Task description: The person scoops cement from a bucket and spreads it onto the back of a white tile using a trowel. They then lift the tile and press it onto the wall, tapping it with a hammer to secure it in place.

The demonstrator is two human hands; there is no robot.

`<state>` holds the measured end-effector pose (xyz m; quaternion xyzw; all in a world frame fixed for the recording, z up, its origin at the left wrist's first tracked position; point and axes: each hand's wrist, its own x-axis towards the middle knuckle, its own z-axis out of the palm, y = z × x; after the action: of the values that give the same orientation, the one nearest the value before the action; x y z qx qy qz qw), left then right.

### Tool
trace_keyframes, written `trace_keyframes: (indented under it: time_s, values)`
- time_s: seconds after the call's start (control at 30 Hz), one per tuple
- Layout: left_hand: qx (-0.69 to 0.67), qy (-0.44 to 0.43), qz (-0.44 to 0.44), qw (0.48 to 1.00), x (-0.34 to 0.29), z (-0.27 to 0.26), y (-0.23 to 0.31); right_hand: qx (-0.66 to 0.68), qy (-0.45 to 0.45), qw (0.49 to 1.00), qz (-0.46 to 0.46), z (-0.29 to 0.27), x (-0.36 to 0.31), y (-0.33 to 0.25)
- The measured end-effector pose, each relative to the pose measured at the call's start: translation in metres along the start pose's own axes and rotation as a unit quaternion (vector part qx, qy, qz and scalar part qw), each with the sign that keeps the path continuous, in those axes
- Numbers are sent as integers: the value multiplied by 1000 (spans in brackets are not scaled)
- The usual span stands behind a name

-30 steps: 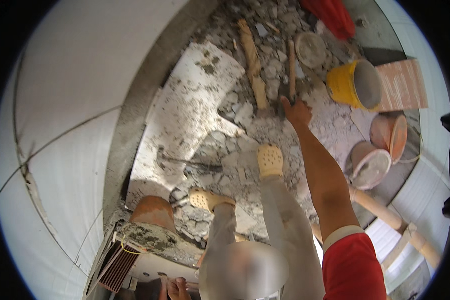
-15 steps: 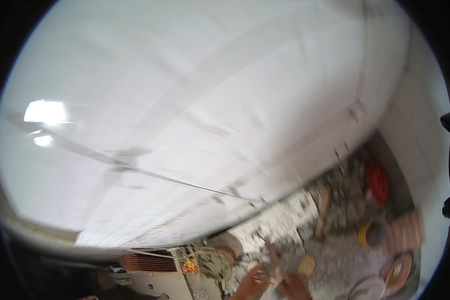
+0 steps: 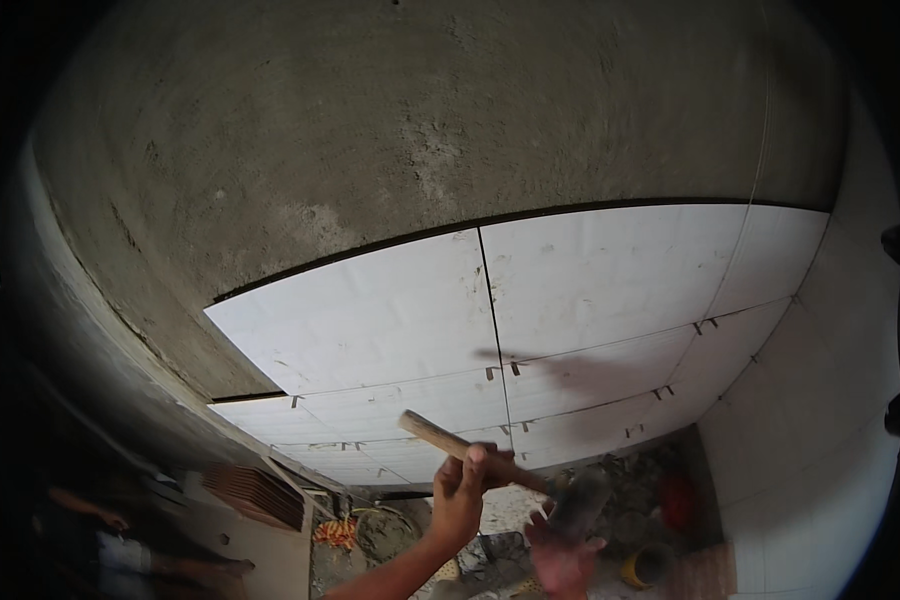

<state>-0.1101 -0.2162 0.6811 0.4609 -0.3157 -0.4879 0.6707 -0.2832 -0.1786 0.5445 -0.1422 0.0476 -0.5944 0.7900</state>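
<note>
My left hand (image 3: 460,495) is closed round the wooden handle of a tool (image 3: 428,431), lifted in front of the tiled wall. The handle slants from upper left down to the right, toward a dark grey, blurred head (image 3: 582,500) whose shape I cannot make out. Just below that head is my right hand (image 3: 565,558), smeared by motion, its fingers spread; whether it touches the tool is unclear. Behind both hands stand large white wall tiles (image 3: 390,320) with small dark clips at their joints.
Bare grey plaster (image 3: 420,130) rises above the tiles. Below lie rubble, a red object (image 3: 678,500), a yellow-rimmed container (image 3: 645,565) and a mortar-filled basin (image 3: 385,532). Brown ridged tiles (image 3: 255,495) are stacked at left, near another person's hand (image 3: 115,520).
The view has swung, bringing bare plaster above the tiles into sight. My hands, low and close together before, are now higher; the left holds the handle raised, the right has come apart with fingers spread.
</note>
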Motion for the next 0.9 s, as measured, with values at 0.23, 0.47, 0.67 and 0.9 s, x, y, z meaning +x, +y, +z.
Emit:
trace_keyframes:
  time_s: [0.23, 0.47, 0.67, 0.9]
  values:
    - [-225, -41, -69, 971, 1, 52, 69, -403, -65, 859, -310, 167, 113, -19]
    - [456, -22, 443, 771, 52, -6, 178, -188, -190, 893, -362, 320, 211, -109]
    - [605, 173, 573, 525, 119, -48, 248, -336, -229, 792, -455, 446, 308, -93]
    - [627, 159, 544, 535, 132, -67, 231, -460, -182, 577, -650, 506, 355, -25]
